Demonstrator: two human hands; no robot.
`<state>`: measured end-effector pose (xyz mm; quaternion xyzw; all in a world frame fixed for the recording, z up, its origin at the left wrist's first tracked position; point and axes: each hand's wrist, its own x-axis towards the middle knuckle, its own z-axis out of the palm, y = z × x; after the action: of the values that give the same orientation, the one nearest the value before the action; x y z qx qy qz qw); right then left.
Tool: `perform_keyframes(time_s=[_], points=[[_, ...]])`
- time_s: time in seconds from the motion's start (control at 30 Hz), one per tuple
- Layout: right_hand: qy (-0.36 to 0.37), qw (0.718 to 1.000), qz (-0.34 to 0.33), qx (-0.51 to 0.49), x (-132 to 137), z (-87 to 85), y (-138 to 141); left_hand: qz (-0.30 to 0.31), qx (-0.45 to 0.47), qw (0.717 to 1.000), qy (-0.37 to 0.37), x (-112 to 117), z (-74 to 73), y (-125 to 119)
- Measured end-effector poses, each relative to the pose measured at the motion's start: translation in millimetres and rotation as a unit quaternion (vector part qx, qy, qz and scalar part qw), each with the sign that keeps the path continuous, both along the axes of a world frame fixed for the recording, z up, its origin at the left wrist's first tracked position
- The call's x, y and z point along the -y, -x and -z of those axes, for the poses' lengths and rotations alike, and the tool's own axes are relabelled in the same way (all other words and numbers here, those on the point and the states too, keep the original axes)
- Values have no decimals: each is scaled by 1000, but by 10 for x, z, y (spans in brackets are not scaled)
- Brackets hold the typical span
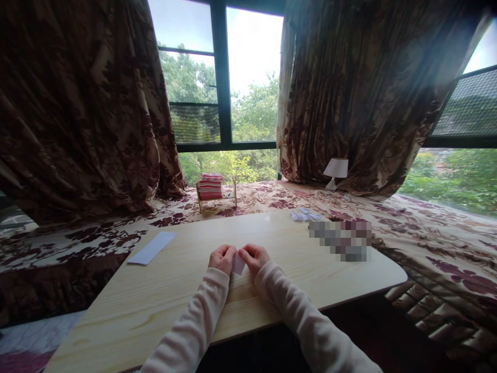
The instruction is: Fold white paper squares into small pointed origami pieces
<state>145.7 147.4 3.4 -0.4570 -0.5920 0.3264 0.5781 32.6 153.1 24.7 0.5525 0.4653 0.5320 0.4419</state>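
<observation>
Between my two hands, just above the middle of the table, is a small piece of white paper (238, 265). My left hand (222, 259) pinches its left side with thumb and fingers. On the other side my right hand (254, 257) grips it the same way, fingers curled. The paper's lower part shows as a pointed flap below the fingertips; its upper part is mostly hidden by them. Further left, a stack or strip of white paper (152, 248) lies flat near the table's left edge. Several small folded white papers (305, 214) lie in a pile at the far right.
The pale wooden table (186, 290) has a rounded right corner. A blurred-out patch (345, 239) covers something on its right side. Behind, on a flowered cloth ledge, stand a small rack (235, 196) with folded striped cloths (210, 186) and a white lamp (336, 169). Curtains frame the window.
</observation>
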Motion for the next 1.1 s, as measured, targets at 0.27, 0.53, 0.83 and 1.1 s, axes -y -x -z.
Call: perform_keyframes(time_s=[0.27, 0.53, 0.83, 1.1], points=[[4, 1000, 20, 0, 18, 18, -66, -9, 20, 999, 25, -48, 23, -12], [0, 999, 37, -13, -17, 36, -10, -39, 57, 998, 7, -23, -46, 29], [-6, 997, 65, -31, -46, 53, -65, -39, 53, 998, 1, -15, -24, 14], [17, 996, 73, -54, -93, 86, -100, -9, 27, 999, -18, -7, 40, -7]])
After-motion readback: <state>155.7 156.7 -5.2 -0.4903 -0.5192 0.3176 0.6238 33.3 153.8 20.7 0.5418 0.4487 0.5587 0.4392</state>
